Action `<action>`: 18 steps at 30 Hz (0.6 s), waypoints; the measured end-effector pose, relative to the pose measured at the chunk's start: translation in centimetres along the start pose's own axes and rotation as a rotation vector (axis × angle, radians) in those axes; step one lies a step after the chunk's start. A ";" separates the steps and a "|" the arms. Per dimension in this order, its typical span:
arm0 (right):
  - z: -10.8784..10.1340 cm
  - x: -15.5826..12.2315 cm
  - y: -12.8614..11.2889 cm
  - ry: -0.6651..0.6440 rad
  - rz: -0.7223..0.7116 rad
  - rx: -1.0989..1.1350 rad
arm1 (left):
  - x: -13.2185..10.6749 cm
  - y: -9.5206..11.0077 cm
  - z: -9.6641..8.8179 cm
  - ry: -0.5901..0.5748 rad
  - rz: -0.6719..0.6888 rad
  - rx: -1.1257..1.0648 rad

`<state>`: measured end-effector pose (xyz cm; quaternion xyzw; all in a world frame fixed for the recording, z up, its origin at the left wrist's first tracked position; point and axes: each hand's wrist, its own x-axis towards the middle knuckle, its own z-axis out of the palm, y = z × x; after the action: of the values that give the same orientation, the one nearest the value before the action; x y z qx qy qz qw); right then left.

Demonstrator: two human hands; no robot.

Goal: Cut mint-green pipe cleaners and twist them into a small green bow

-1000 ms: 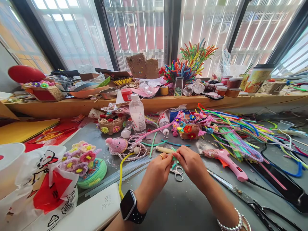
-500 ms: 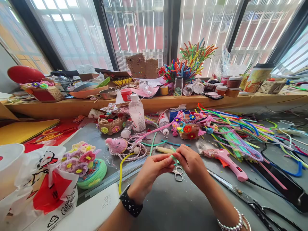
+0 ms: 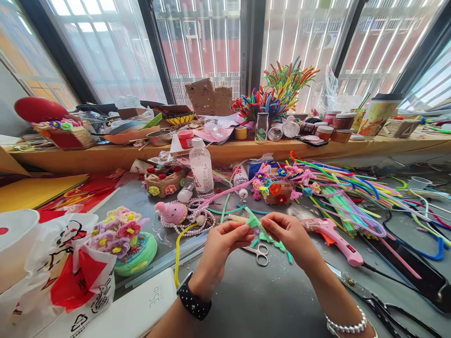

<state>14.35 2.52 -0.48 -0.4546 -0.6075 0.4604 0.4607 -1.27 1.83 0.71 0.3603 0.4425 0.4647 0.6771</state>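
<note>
Both of my hands meet over the grey table and pinch a green pipe cleaner (image 3: 254,223) that is bent into small loops. My left hand (image 3: 220,246), with a black watch on its wrist, grips the left end between thumb and fingers. My right hand (image 3: 291,237), with a pearl bracelet, holds the right part, and a green tail (image 3: 282,246) hangs below its fingers. Small silver scissors (image 3: 259,253) lie just under the hands.
A pink glue gun (image 3: 331,234) lies right of my hands, with a heap of coloured pipe cleaners (image 3: 345,192) behind it. A pink knitted bird (image 3: 171,212), beads, a clear bottle (image 3: 201,167), flower baskets (image 3: 164,180) and large scissors (image 3: 373,300) surround the spot.
My hands have lifted slightly and drawn apart. The green pipe cleaner now shows between them as a looped shape with a tail hanging down. My left wrist has turned, so the watch face is hidden.
</note>
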 end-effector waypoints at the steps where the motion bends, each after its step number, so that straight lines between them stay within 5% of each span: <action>1: -0.2 0.0 -0.1 -0.034 0.022 0.049 | 0.0 0.0 -0.1 -0.002 -0.004 -0.013; 6: 0.0 -0.1 -0.4 -0.092 0.060 0.190 | 0.2 -0.2 -0.3 -0.014 -0.019 -0.030; 18: 1.6 0.0 0.8 0.081 -0.060 0.250 | -0.1 -1.0 0.2 -0.059 -0.076 -0.193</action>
<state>12.92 2.46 -1.45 -0.3933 -0.5397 0.4999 0.5515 -0.75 1.46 -0.07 0.2899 0.3887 0.4685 0.7385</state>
